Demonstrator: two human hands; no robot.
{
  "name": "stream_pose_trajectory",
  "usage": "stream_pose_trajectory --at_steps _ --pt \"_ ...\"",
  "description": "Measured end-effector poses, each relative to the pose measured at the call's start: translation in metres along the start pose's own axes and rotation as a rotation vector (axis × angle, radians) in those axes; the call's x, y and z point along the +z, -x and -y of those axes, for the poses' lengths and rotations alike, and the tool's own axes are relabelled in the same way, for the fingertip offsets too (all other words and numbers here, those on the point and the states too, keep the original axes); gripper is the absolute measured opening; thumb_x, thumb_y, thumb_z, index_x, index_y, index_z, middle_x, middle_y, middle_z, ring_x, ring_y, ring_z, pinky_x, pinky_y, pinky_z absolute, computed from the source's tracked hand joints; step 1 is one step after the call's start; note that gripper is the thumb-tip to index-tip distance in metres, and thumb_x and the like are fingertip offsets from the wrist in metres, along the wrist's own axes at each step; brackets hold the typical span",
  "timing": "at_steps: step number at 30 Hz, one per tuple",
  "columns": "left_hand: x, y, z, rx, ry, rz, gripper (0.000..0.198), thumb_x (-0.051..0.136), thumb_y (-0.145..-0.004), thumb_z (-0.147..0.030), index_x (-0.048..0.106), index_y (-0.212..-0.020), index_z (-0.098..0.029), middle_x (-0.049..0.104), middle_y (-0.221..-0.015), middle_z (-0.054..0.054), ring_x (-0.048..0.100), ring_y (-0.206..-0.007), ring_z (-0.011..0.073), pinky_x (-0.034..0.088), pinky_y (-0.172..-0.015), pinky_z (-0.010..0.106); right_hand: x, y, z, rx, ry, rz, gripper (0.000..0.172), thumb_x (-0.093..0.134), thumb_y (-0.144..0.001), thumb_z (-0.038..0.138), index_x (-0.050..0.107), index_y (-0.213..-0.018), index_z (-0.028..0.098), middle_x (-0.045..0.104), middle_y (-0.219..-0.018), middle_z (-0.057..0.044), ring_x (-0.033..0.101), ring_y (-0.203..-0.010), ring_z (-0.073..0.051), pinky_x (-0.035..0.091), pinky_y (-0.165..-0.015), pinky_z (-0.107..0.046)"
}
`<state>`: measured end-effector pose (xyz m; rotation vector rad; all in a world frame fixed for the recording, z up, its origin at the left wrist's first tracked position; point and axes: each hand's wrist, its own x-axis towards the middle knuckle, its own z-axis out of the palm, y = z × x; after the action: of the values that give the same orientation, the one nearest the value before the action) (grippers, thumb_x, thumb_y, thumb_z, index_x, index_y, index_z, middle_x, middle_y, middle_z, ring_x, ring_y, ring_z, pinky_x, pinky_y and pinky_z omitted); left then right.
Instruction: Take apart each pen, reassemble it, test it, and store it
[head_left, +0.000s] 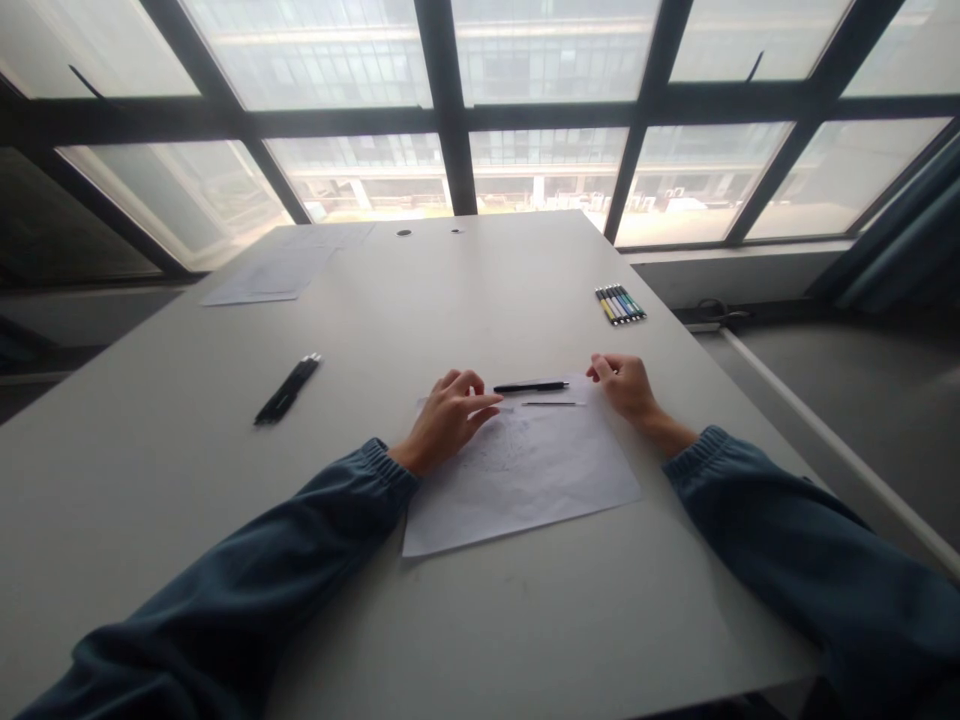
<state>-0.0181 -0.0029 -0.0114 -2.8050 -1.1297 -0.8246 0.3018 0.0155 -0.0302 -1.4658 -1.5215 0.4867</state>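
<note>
The left hand (pixel 448 418) is resting on the paper sheet (pixel 525 480), its fingers (pixel 480 403) half curled and gripping nothing, and the black pen (pixel 530 386) is lying just beyond their tips, between both hands. The right hand (pixel 626 388) is resting at the sheet's far corner, fingers loosely curled toward the pen; whether they are pinching the paper, I cannot tell.

Both arms reach fwd in dark blue sleeves (pixel 247 590), forearms angled inward. L hand (pixel 450 415) lies palm-down, fingers loosely curled, index pointing toward the R hand (pixel 626 385). R hand is palm-down too, fingers bent under, wrist bare. Hands are apart, neither gripping anything.
</note>
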Motion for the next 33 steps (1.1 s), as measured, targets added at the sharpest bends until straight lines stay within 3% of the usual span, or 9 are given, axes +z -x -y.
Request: stream_pose_trajectory --at_steps 4,7,11,15,25,33 --pt "-0.001 0.000 -0.002 0.024 -0.034 0.047 0.018 0.062 -0.095 -0.035 0.078 -0.103 -0.032 0.061 -0.098 0.007 0.050 -0.090 0.0208 0.044 -0.082 0.035 0.001 0.004 0.003 -0.088 0.053 0.008 0.041 0.051 -0.094 0.041 0.071 -0.066 0.017 0.068 -0.062 -0.005 0.061 -0.061 -0.018 0.043 -0.062 -0.030" --pt "-0.001 0.000 -0.004 0.059 -0.046 0.076 0.018 0.060 -0.097 -0.034 0.078 -0.099 -0.032 0.061 -0.098 0.006 0.051 -0.090 0.0203 0.043 -0.083 0.035 0.001 0.008 0.008 -0.261 0.105 0.047 0.033 0.053 -0.095 0.036 0.070 -0.072 0.018 0.067 -0.071 -0.005 0.059 -0.067 -0.018 0.043 -0.065 -0.030" --pt "0.000 0.000 -0.003 0.073 -0.054 0.073 0.017 0.061 -0.096 -0.032 0.077 -0.093 -0.028 0.061 -0.098 0.006 0.052 -0.092 0.0211 0.043 -0.084 0.036 -0.001 0.014 0.017 -0.474 0.149 0.165 0.018 0.059 -0.094 0.029 0.070 -0.083 0.020 0.066 -0.079 -0.005 0.059 -0.075 -0.019 0.046 -0.072 -0.032" --pt "0.000 0.000 -0.003 0.071 -0.043 0.085 0.016 0.061 -0.095 -0.028 0.075 -0.090 -0.025 0.062 -0.099 0.007 0.053 -0.093 0.0215 0.045 -0.086 0.037 -0.001 0.020 0.022 -0.598 0.228 0.274 0.011 0.061 -0.093 0.024 0.071 -0.088 0.022 0.068 -0.089 -0.006 0.060 -0.088 -0.022 0.049 -0.079 -0.034" --pt "-0.002 -0.001 -0.007 0.051 -0.014 0.043 0.017 0.055 -0.098 -0.025 0.070 -0.093 -0.022 0.065 -0.102 0.007 0.054 -0.094 0.0211 0.048 -0.085 0.035 0.000 0.024 0.025 -0.627 0.395 0.410 0.009 0.063 -0.092 0.018 0.069 -0.086 0.021 0.068 -0.091 -0.006 0.060 -0.089 -0.022 0.048 -0.077 -0.033" --pt "-0.005 -0.003 -0.010 0.024 0.096 -0.028 0.014 0.055 -0.098 -0.025 0.068 -0.093 -0.021 0.072 -0.096 0.005 0.059 -0.089 0.0193 0.049 -0.086 0.034 0.001 0.025 0.029 -0.651 0.367 0.366 0.013 0.056 -0.097 0.019 0.065 -0.087 0.020 0.065 -0.090 -0.007 0.058 -0.088 -0.022 0.046 -0.076 -0.033"
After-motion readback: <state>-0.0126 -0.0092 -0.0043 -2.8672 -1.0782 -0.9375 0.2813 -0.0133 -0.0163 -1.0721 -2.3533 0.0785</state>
